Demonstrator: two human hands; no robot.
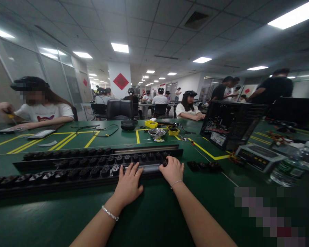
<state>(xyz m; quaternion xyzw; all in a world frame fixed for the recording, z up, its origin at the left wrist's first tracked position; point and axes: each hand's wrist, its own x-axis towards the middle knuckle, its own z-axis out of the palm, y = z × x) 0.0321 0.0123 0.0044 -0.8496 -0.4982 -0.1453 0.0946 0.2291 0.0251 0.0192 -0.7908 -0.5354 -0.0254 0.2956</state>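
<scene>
Three long black trays (67, 161) lie side by side on the green table (154, 212), their slots filled with several small black parts. My left hand (129, 183) rests flat, fingers spread, on the near tray's bare grey section. At the tray's right end my right hand (172, 169) is curled, its fingertips pinching one small black part (165, 162). A few loose black parts (203, 166) sit on the table just right of that hand.
An open black computer case (231, 123) and a grey unit (257, 156) stand at the right. A metal bowl (157, 132) and yellow bins (151, 123) sit mid-table. A person (38, 109) works at far left; others sit and stand behind.
</scene>
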